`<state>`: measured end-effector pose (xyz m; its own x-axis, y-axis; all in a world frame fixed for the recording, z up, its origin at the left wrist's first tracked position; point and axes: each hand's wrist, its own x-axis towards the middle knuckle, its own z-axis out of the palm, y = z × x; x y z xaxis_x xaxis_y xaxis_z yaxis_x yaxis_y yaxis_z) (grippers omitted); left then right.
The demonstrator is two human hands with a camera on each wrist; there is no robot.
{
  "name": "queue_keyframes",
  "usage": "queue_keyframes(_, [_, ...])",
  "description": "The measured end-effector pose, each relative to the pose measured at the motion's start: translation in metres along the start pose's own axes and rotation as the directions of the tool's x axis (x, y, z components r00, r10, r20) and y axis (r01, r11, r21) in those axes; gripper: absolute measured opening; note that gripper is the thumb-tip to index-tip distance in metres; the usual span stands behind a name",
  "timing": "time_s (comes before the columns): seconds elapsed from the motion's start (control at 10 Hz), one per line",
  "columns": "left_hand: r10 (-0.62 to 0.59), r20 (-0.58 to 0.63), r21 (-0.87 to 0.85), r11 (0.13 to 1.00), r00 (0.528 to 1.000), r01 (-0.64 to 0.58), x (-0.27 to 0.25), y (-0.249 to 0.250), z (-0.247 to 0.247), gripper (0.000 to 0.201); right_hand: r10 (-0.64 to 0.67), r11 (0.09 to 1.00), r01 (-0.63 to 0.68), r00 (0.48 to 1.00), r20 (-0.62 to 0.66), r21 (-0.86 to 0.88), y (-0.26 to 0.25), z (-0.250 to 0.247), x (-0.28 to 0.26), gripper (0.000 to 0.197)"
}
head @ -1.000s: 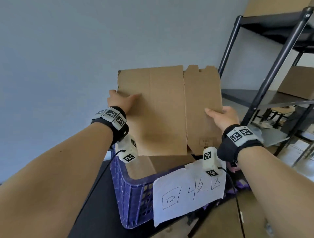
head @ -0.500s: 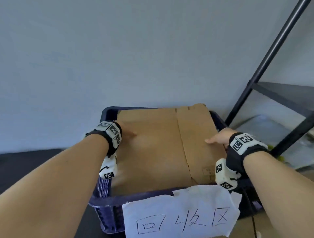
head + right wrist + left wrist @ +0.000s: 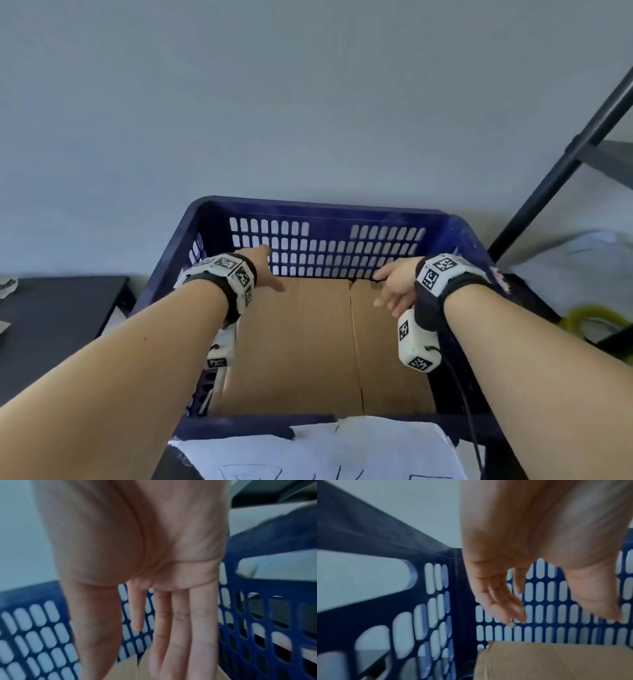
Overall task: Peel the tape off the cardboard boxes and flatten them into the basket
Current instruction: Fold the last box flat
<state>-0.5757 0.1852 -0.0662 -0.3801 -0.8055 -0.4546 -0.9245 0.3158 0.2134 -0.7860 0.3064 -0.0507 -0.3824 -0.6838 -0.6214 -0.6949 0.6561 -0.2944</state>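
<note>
A flattened brown cardboard box (image 3: 308, 346) lies flat inside the blue slotted basket (image 3: 342, 214), with a seam running down its right half. My left hand (image 3: 265, 270) hovers over the cardboard's far left part, fingers straight and relaxed (image 3: 505, 607), holding nothing. My right hand (image 3: 394, 287) is above the far right part, fingers straight and pointing down toward the cardboard (image 3: 180, 635). From the left wrist, the cardboard's corner (image 3: 556, 661) sits below my hand, against the basket wall (image 3: 539, 615). Contact between the right fingertips and the cardboard cannot be told.
A white paper sign (image 3: 325, 448) with handwriting hangs on the basket's near rim. A dark table (image 3: 58, 318) stands to the left. A black shelf post (image 3: 561, 164) rises at the right, with a yellow coil (image 3: 592, 317) below it. A grey wall is behind.
Both hands lowered the flattened cardboard from in front of me down into the basket and let go of its edges. The cardboard now lies deeper, and the basket's far wall shows.
</note>
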Motion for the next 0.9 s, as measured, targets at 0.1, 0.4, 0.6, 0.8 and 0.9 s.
queue_keyframes(0.1, [0.14, 0.193, -0.119, 0.986, 0.971, -0.118, 0.009, 0.02, 0.004, 0.077, -0.029, 1.0, 0.03, 0.982, 0.189, -0.001, -0.011, 0.025, 0.023, 0.052])
queue_keyframes(0.4, [0.061, 0.469, 0.354, 0.901, 0.881, -0.251, 0.053, 0.031, 0.055, 0.061, 0.119, 0.858, 0.029, 0.96, 0.253, -0.513, -0.012, 0.067, 0.09, 0.051])
queue_keyframes(0.6, [0.033, 0.441, 0.441, 0.862, 0.897, -0.249, 0.079, 0.023, 0.071, 0.078, 0.215, 0.827, -0.013, 0.931, 0.294, -0.563, -0.015, 0.078, 0.09, 0.069])
queue_keyframes(0.8, [0.126, 0.306, 0.338, 0.912, 0.944, -0.231, 0.045, 0.023, 0.053, 0.065, 0.131, 0.781, -0.057, 0.989, 0.075, -0.622, -0.018, 0.058, 0.093, 0.094])
queue_keyframes(0.9, [0.162, 0.192, 0.285, 0.935, 0.968, -0.213, 0.03, 0.03, 0.027, 0.064, 0.011, 0.836, 0.017, 0.999, 0.047, -0.549, -0.03, 0.042, 0.071, 0.046])
